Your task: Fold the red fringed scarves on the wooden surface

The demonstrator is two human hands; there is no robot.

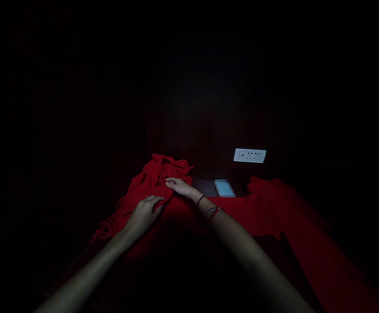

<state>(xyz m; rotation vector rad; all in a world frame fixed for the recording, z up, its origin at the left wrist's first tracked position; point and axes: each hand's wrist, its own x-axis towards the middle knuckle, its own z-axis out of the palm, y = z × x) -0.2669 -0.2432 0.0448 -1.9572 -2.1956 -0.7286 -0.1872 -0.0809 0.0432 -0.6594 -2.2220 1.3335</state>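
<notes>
A red scarf (148,178) with a fringed edge lies bunched up at the centre left. Against its near side rests my left hand (145,213), a ring on one finger; the fingers curve over the cloth and the thumb stands apart. My right hand (181,188) reaches across from the right onto the rumpled folds, its fingers stretched out to the left, touching the fabric. Bracelets circle my right wrist. Whether any cloth is pinched under the fingertips is hard to see in the dim light.
More red cloth (274,208) stretches to the right and hangs toward the lower right. A pale blue, blurred flat object (224,188) lies on the dark surface (202,188) behind the cloth. A white socket panel (249,155) is on the wall. Deep shadow hides the surroundings.
</notes>
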